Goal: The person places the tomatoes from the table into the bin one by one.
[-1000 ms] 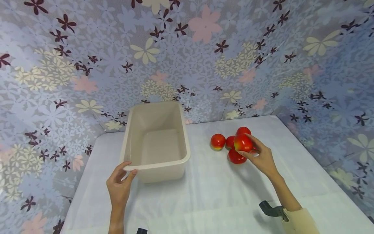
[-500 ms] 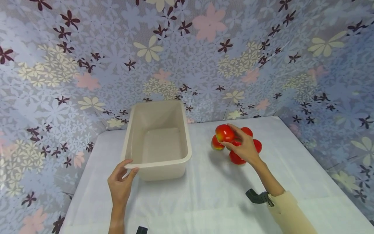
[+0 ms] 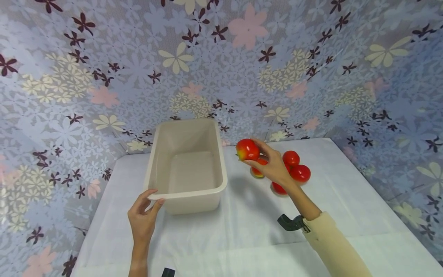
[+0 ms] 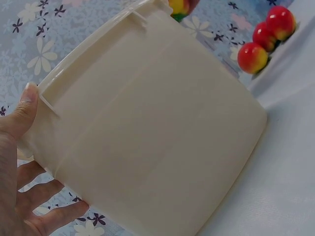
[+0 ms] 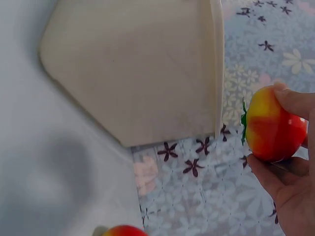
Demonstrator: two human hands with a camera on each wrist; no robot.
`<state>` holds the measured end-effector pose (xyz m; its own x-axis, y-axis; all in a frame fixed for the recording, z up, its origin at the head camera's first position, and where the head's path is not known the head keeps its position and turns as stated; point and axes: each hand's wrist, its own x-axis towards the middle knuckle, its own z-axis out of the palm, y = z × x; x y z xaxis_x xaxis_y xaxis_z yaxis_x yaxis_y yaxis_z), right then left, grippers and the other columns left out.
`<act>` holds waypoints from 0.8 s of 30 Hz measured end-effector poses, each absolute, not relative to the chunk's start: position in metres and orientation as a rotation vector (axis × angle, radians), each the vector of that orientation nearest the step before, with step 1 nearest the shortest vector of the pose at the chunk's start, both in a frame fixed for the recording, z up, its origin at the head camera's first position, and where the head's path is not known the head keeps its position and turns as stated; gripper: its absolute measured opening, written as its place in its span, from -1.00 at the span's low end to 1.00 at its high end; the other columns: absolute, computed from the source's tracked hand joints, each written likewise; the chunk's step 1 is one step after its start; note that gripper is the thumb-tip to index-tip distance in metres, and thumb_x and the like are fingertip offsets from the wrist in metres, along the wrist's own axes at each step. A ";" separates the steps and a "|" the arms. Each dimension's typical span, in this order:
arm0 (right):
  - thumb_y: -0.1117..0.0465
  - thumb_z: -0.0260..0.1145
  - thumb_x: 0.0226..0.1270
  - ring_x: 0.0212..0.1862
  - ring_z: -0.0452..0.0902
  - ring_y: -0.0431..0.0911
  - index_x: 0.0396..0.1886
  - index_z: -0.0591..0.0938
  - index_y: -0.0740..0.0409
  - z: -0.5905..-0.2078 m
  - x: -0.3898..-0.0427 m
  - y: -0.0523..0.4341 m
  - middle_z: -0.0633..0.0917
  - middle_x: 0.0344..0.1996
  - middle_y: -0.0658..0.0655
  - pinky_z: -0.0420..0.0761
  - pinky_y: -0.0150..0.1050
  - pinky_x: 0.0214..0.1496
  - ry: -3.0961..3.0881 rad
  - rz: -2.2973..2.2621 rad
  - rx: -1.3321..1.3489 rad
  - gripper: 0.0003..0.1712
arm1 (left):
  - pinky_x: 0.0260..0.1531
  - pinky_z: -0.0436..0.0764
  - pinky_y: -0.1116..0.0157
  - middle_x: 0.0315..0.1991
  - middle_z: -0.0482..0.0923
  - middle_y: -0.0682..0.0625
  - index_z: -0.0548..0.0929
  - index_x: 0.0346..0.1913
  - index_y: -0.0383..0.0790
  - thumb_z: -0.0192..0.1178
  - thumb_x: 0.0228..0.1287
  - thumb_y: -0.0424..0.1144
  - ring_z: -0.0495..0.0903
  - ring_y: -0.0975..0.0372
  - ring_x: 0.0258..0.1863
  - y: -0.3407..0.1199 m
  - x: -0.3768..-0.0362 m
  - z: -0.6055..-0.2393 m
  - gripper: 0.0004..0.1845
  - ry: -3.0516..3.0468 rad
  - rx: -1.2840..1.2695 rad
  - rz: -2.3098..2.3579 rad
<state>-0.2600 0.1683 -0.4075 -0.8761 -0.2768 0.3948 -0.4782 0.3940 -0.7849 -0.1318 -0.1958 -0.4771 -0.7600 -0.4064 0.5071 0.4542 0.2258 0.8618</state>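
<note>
A beige plastic bin (image 3: 194, 202) stands on the white-covered table, left of centre in the head view. My left hand (image 3: 142, 217) grips its near left corner, and the left wrist view shows the thumb (image 4: 27, 105) at the rim. In my right hand (image 3: 275, 165) is a glossy red tomato (image 3: 247, 149), raised above the table just right of the bin. The right wrist view shows this tomato (image 5: 273, 125) yellow toward its green leafy stem end, between thumb and fingers. Behind and under that hand lie several more tomatoes (image 3: 300, 174), some partly hidden by it.
A floral-patterned cloth (image 3: 221, 69) rises behind the table and along both sides. White cloth (image 3: 238, 231) covers the tabletop. A dark camera mount (image 3: 290, 223) sits at the right wrist, beside a cream sleeve (image 3: 332, 238).
My right hand has carried the tomato leftward and up from the group toward the bin, uncovering tomatoes on the right. My left hand stays on the bin's corner.
</note>
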 end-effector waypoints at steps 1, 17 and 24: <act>0.16 0.49 0.17 0.21 0.54 0.14 0.43 0.35 0.03 -0.406 -0.261 0.165 0.51 0.30 0.21 0.60 0.02 0.17 -2.444 1.488 0.683 -0.17 | -0.37 0.66 0.55 -0.10 0.66 0.24 0.60 -0.08 -0.60 0.32 -0.06 -0.74 0.63 0.48 -0.22 -0.196 -0.131 -0.476 -0.62 -1.826 -0.038 -1.611; 0.35 0.44 0.18 0.19 0.54 0.18 0.39 0.35 0.30 -0.372 -0.255 0.113 0.53 0.25 0.34 0.60 0.02 0.17 -2.466 1.558 0.762 -0.23 | -0.33 0.67 0.52 -0.04 0.68 0.02 0.63 -0.06 -0.51 0.37 -0.03 -0.67 0.64 0.42 -0.15 -0.196 -0.133 -0.479 -0.61 -1.842 -0.047 -1.608; 0.27 0.47 0.17 0.19 0.56 0.11 0.41 0.36 0.14 -0.392 -0.279 0.088 0.55 0.25 0.25 0.61 -0.06 0.18 -2.395 1.654 0.852 -0.20 | -0.33 0.66 0.54 -0.05 0.68 0.06 0.64 -0.06 -0.51 0.36 -0.03 -0.67 0.64 0.40 -0.13 -0.195 -0.131 -0.478 -0.62 -1.822 -0.040 -1.611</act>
<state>-0.2792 0.0881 -0.3925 -0.8367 -0.3833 0.3913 -0.5016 0.2495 -0.8283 -0.1312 -0.1953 -0.4785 -0.7584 -0.4096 0.5070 0.4531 0.2279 0.8618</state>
